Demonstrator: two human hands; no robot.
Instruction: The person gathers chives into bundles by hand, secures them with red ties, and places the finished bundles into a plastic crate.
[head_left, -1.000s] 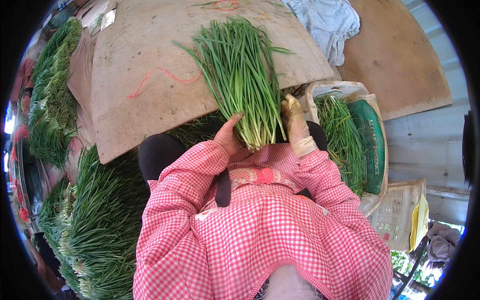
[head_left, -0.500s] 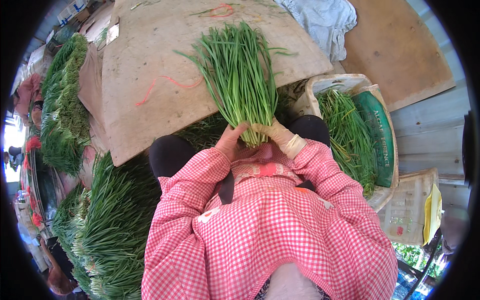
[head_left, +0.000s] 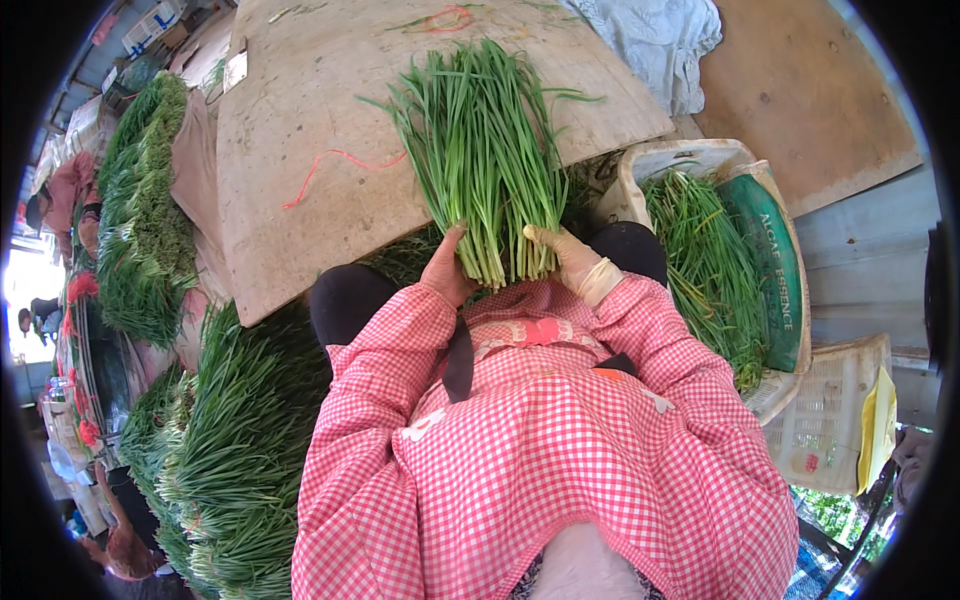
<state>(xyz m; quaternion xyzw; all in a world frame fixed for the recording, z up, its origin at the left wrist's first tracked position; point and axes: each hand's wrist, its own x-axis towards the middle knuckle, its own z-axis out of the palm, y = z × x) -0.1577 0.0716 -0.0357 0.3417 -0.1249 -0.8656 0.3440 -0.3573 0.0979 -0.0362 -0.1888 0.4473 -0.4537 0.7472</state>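
Observation:
A loose bunch of garlic chives (head_left: 488, 160) lies over the near edge of the wooden board (head_left: 290, 130), leaf tips pointing away and pale cut ends toward my lap. My left hand (head_left: 449, 268) closes around the stems at the left side, thumb up along them. On the right side, my right hand (head_left: 566, 254), in a thin pale glove, holds the other part of the stems, its thumb lying across them. A narrow gap shows between the two portions near the cut ends. Fingers beneath the stems are hidden.
Large heaps of chives (head_left: 240, 440) lie at my left. A white crate (head_left: 632, 185) with more chives and a green sack (head_left: 765, 270) stands at right. Red ties (head_left: 340, 155) and a pale cloth (head_left: 660, 45) lie on the board. Another person (head_left: 70, 200) is at far left.
My hands have moved slightly apart, and the stem ends have spread into two portions. The view has shifted a little.

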